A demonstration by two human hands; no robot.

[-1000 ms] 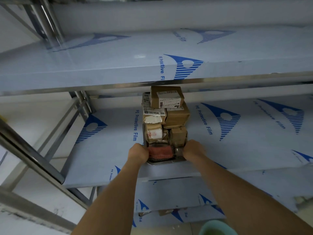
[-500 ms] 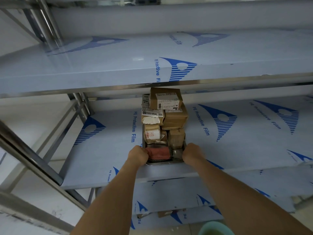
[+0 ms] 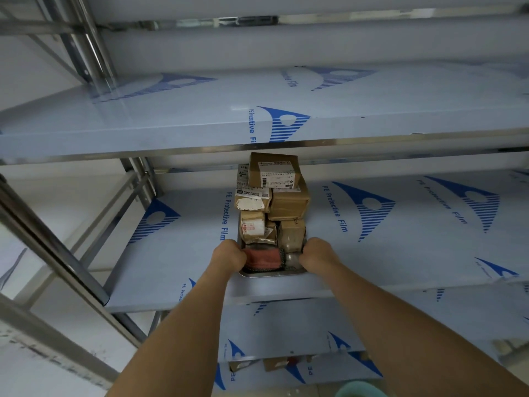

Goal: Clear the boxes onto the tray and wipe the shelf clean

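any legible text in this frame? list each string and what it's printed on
"PE Protective Film": blue print on the shelf film, repeated beside the blue logos, also on the upper shelf.
"PE Protec": cut off at the shelf's front edge.
Shipping labels on the boxes: barcodes and small print, too small to read.
Lower shelf print: upside down, unreadable.

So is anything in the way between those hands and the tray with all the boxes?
No. The left hand and right hand already grip the near corners of the metal tray, which sits on the shelf stacked with cardboard boxes. A reddish cloth lies in the tray between the hands.
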